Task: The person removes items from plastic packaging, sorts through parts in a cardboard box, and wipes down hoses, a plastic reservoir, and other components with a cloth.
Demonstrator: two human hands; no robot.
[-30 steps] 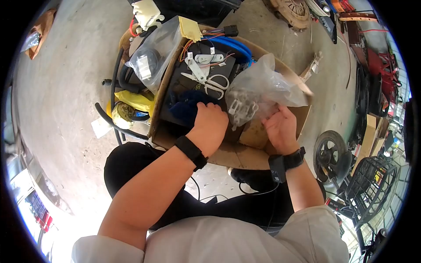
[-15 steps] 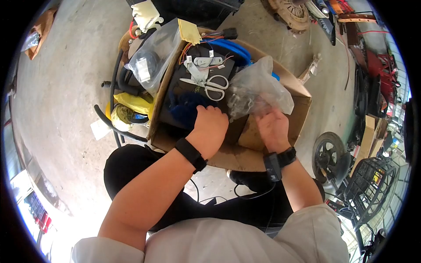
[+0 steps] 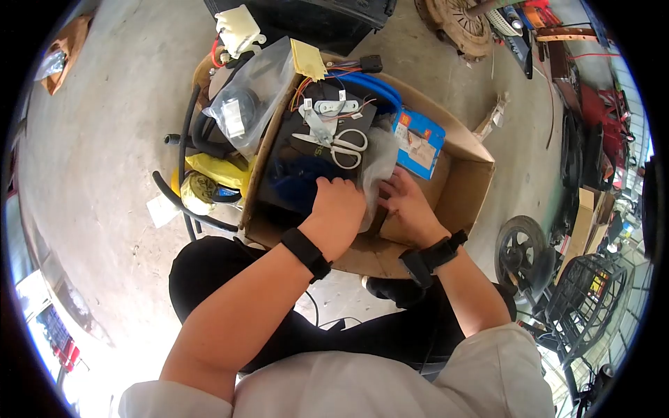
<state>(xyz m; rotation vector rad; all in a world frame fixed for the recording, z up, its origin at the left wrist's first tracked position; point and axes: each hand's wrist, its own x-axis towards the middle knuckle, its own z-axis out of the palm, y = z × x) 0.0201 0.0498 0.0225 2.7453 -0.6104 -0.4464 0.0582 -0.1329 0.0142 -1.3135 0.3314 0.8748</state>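
Observation:
A cardboard box (image 3: 468,209) stands before me. My left hand (image 3: 339,209) is inside it with curled fingers, beside a dark blue cloth-like bundle (image 3: 298,177); what it grips is hidden. My right hand (image 3: 408,203) has its fingers closed on a clear plastic bag (image 3: 378,167), which hangs just right of my left hand. White-handled scissors (image 3: 338,148) lie on a dark flat item, below white brackets (image 3: 336,106) and thin wires. A blue packet (image 3: 419,146) shows right of the bag, near blue tubing (image 3: 369,82).
Left of the box are black hoses (image 3: 187,139), a yellow bag (image 3: 216,171) and another clear bag (image 3: 261,104). A black case (image 3: 306,21) is behind it. To the right stand a wheel (image 3: 521,247) and a black wire basket (image 3: 585,299).
My right hand has moved left with the clear bag, which now hangs narrower beside my left hand. The blue packet has come into sight. My left hand has hardly moved.

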